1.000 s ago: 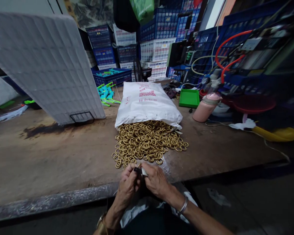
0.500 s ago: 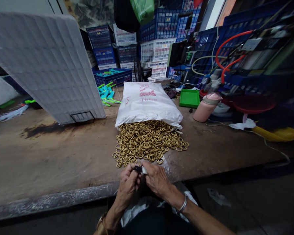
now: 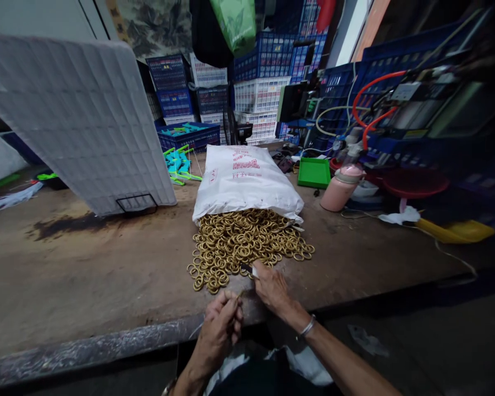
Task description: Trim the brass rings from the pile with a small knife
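Observation:
Near the table's front edge, my left hand (image 3: 223, 314) is closed in a pinch on a brass-coloured ring (image 3: 241, 293), seen almost edge-on. My right hand (image 3: 273, 287) grips a small black-and-white tool (image 3: 247, 268); its black end points left over the near side of the ring pile, and its exact kind is hard to make out. The pile of brass-coloured rings (image 3: 235, 247) spills from the open mouth of a white sack (image 3: 247, 187) with red print, which lies on the table just beyond my hands.
A tall grey padded panel (image 3: 78, 121) stands at left on the wooden table (image 3: 86, 275). To the right are a green tray (image 3: 314, 172), a pink bottle (image 3: 339, 192) and a machine with orange hoses (image 3: 412, 104). Stacked crates (image 3: 264, 93) fill the back.
My hands have moved apart: the right one, with the tool, went forward and right to the pile, while the left drew slightly back with the ring. The view has shifted slightly.

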Demonstrator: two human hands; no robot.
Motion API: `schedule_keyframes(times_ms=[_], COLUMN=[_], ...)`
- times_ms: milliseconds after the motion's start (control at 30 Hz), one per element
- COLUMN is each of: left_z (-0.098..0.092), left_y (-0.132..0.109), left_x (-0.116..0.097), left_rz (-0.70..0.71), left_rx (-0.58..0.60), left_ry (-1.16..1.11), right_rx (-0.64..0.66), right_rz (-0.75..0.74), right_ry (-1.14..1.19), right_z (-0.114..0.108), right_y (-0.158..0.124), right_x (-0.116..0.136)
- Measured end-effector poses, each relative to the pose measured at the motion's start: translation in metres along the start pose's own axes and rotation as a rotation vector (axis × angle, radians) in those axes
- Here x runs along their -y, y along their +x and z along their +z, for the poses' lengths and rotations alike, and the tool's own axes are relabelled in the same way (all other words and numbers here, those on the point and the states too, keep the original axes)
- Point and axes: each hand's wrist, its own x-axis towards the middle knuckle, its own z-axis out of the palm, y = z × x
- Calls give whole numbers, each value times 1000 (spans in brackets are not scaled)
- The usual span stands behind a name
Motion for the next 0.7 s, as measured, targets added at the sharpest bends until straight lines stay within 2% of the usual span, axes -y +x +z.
schedule_keyframes(times_ms=[100, 167, 300, 533, 700], left_z=[-4, -7, -12, -25, -29], left_y=[5, 8, 10, 15, 21], left_x=[1, 2, 3, 9, 8], left_rz=[2, 0, 12, -91, -147], left_rx=[28, 45, 23, 71, -18], left_ry=[-100, -104, -189, -414, -522], right_rx=[-46, -58, -32, -72, -162], right_rz=[-27, 12, 41, 45, -13], right_ry=[28, 18, -61, -43, 62], right_z=[-5, -8, -11, -7, -10], right_y=[10, 18, 36, 47, 43], right_x=[3, 7, 11, 10, 8])
